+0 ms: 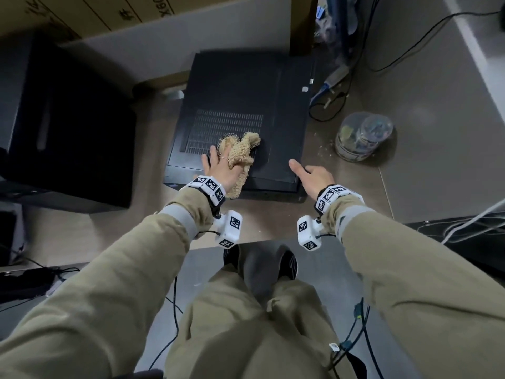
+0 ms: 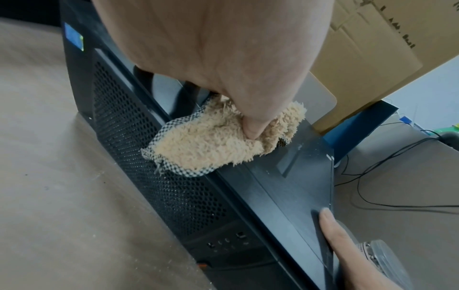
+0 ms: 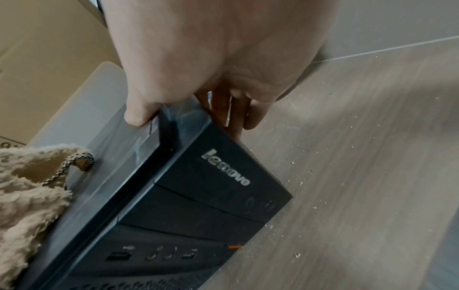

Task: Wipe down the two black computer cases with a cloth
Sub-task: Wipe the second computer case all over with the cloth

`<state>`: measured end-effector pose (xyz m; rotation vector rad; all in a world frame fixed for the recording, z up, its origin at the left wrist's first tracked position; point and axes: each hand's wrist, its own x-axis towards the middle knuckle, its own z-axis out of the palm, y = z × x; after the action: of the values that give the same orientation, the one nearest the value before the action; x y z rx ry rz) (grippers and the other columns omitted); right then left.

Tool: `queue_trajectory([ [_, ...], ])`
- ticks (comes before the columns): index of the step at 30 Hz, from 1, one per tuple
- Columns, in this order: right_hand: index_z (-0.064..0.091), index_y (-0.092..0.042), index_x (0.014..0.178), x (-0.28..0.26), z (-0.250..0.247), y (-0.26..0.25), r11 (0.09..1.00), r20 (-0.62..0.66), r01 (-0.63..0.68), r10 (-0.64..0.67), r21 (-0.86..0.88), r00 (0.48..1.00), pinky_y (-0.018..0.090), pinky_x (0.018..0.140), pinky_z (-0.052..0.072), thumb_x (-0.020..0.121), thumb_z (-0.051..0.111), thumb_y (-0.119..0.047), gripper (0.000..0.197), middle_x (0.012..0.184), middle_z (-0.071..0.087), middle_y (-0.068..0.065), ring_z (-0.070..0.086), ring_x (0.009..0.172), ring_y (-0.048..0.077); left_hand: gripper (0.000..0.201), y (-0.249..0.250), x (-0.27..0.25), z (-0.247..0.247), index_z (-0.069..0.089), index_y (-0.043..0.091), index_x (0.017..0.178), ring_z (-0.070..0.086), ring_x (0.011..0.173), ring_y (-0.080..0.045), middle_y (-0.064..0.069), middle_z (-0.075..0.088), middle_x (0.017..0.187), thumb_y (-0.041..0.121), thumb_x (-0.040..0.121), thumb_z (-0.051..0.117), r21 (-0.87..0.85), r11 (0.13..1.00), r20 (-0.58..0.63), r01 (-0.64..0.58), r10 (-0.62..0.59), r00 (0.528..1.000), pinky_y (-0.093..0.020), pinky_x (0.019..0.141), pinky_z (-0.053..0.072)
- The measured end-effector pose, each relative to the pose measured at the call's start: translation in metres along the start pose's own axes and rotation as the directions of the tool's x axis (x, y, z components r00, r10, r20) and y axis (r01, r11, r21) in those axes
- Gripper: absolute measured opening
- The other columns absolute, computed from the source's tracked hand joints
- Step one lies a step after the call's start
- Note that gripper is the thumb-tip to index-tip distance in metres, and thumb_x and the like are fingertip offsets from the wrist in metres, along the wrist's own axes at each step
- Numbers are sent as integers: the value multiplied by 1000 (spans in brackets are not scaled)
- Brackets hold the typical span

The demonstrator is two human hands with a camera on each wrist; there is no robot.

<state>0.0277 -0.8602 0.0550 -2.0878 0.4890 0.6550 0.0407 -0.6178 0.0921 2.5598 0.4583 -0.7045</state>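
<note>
while the black computer case [image 1: 240, 116] lies flat on its side on the floor [image 1: 410, 110], the left hand [image 1: 218, 166] presses a fluffy tan cloth [image 1: 240, 151] onto its upper panel near the vent grille, fingers curled into the cloth. the right hand [image 1: 314, 176] grasps the case's near right corner, thumb on top and fingers down the side. a second black case [image 1: 68, 127] stands well apart to the left, beside a cardboard box [image 1: 109, 15].
</note>
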Motion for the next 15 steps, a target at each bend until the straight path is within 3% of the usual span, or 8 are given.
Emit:
queue_trajectory([
  [8,21,-21,59,-5,-5,-19,987,-28,104,-108,-120,994,37,59,26,90,49,-73,67,57,28,1,32,59,24,76,-6,5,-6,0,45,156,-22,151,-29,1,-19,165,41,97,47,-63,998,32,3,-1,1000,-54,122,-4],
  [12,22,-19,58,-12,-5,-31,972,-23,132,-139,-194,990,38,55,24,92,46,-71,67,57,29,4,32,58,25,74,-11,6,-9,-3,46,155,-24,150,-28,3,-21,165,43,98,42,-56,998,49,16,-13,999,-58,121,-4],
  [15,23,-17,56,-21,-9,-54,948,-20,167,-179,-272,984,37,53,24,94,44,-69,68,55,31,4,34,55,25,73,-18,10,-13,-6,46,154,-25,150,-26,5,-22,164,54,93,33,-32,999,38,7,-6,999,-61,119,-5],
])
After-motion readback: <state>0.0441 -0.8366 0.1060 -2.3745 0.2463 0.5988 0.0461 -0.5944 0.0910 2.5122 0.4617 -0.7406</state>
